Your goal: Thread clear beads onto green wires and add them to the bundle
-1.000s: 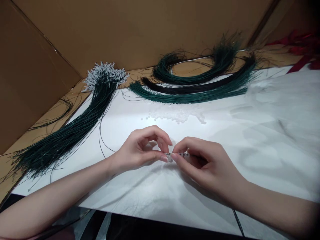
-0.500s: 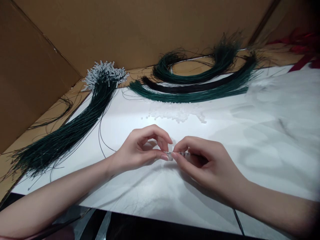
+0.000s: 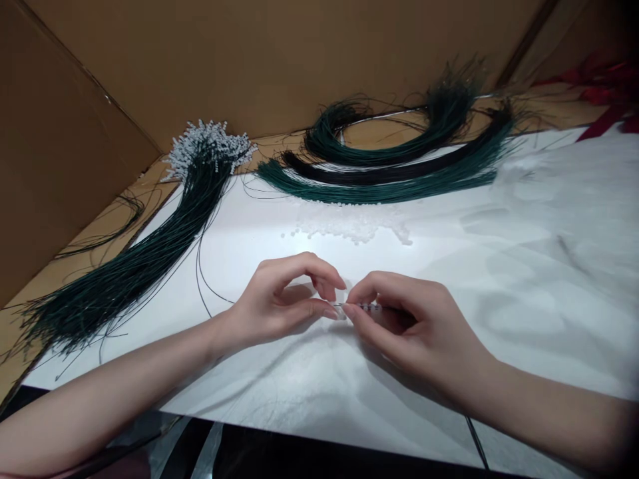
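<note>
Between my hands is a thin dark wire with small whitish beads (image 3: 372, 307) strung along it. My right hand (image 3: 424, 319) pinches it between thumb and forefinger, and the beaded length runs back under the curled fingers. My left hand (image 3: 284, 299) meets it from the other side, thumb and fingers curved close together around the wire's end. A small pale translucent piece (image 3: 342, 313) shows beside the left thumb tip; its exact shape is too blurred to tell. Beyond the hands lies a spread of loose white beads (image 3: 354, 226).
At left lies a thick bundle of dark green wires (image 3: 164, 246) with white beaded tips (image 3: 207, 150). Curved bundles of green wire (image 3: 379, 189) rest along the back, before a cardboard wall (image 3: 279, 60). Crumpled translucent plastic (image 3: 564, 206) and red ribbon (image 3: 606, 86) are at right.
My left hand has dropped very slightly, and its thumb and fingertips have shifted a little at the wire. My right hand stays nearly still, pinching as before.
</note>
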`<action>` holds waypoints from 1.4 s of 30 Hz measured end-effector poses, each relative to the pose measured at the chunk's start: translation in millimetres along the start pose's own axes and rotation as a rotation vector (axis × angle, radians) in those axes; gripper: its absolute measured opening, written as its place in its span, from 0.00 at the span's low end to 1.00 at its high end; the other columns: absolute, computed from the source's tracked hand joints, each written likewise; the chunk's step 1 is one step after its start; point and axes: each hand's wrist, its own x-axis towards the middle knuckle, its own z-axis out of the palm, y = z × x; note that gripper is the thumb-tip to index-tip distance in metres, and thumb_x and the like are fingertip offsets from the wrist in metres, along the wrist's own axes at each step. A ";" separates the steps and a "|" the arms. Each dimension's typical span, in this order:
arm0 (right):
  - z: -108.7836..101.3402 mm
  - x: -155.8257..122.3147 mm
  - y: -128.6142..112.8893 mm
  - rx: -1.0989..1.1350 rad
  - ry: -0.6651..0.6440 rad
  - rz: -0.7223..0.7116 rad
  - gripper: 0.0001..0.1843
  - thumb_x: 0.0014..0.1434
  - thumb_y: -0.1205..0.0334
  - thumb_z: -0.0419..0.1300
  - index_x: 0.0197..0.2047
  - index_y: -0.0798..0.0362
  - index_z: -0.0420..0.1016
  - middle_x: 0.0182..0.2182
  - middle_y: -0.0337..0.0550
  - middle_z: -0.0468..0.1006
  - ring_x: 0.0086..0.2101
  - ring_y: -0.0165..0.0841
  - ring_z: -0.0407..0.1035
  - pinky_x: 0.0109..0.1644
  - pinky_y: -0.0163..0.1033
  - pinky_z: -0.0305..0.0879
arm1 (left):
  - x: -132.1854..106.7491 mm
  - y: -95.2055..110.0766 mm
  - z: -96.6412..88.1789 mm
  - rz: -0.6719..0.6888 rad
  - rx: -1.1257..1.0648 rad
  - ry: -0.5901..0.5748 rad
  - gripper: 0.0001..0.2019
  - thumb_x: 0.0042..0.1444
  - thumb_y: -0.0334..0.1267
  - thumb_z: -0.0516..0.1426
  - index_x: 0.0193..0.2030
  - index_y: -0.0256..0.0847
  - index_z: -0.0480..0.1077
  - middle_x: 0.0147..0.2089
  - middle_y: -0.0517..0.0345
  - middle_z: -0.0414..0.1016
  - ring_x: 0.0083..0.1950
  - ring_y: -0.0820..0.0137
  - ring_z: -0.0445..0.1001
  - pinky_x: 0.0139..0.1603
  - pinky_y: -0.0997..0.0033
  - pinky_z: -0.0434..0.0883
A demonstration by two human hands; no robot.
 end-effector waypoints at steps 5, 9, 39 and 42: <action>-0.7 0.5 -1.0 -0.008 -0.014 0.010 0.08 0.60 0.69 0.58 0.29 0.51 0.70 0.16 0.31 0.58 0.18 0.25 0.52 0.21 0.33 0.48 | -0.3 0.4 0.7 0.011 0.012 0.002 0.16 0.53 0.23 0.65 0.46 0.40 0.73 0.40 0.55 0.75 0.40 0.72 0.74 0.39 0.74 0.74; -0.3 0.1 -0.3 -0.005 -0.009 0.010 0.07 0.60 0.69 0.58 0.30 0.51 0.71 0.17 0.31 0.58 0.18 0.25 0.52 0.21 0.33 0.48 | -0.2 0.3 1.1 0.024 0.027 0.010 0.15 0.53 0.23 0.65 0.46 0.40 0.73 0.39 0.54 0.75 0.39 0.72 0.74 0.38 0.75 0.74; 1.1 -0.7 0.6 0.006 0.025 -0.018 0.07 0.57 0.73 0.58 0.29 0.53 0.71 0.17 0.30 0.57 0.19 0.23 0.50 0.21 0.31 0.49 | 3.6 2.9 8.6 0.393 0.408 0.058 0.15 0.56 0.25 0.63 0.49 0.36 0.71 0.38 0.52 0.79 0.37 0.71 0.77 0.35 0.75 0.75; 1.3 -0.1 1.0 0.001 0.025 -0.020 0.07 0.58 0.72 0.58 0.29 0.52 0.71 0.17 0.30 0.57 0.18 0.23 0.50 0.21 0.32 0.48 | 1.0 0.7 6.9 0.307 0.305 0.067 0.18 0.54 0.24 0.64 0.51 0.37 0.71 0.41 0.51 0.79 0.40 0.69 0.78 0.40 0.72 0.77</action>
